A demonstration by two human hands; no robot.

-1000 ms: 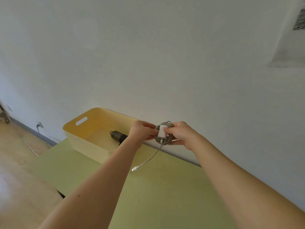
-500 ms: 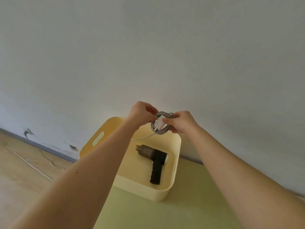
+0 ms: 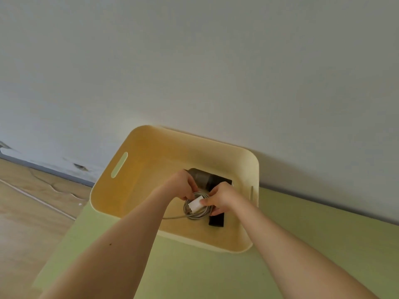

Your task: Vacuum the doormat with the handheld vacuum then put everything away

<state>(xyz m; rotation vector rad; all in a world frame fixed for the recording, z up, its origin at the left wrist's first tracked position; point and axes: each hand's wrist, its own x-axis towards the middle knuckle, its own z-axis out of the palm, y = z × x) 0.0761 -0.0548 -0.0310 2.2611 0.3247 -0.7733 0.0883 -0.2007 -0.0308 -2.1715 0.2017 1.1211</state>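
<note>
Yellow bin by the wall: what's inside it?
Inside the bin lies a dark handheld vacuum. The left hand and right hand hold a coiled grey cable with a white plug above it, hiding the vacuum's middle and part of the bin floor.

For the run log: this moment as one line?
phase: stowing | left hand, right hand: grip coiled charger cable inside bin | handheld vacuum: lying in bin

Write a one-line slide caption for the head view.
Left hand and right hand hold coiled cable over handheld vacuum in yellow bin.
</note>
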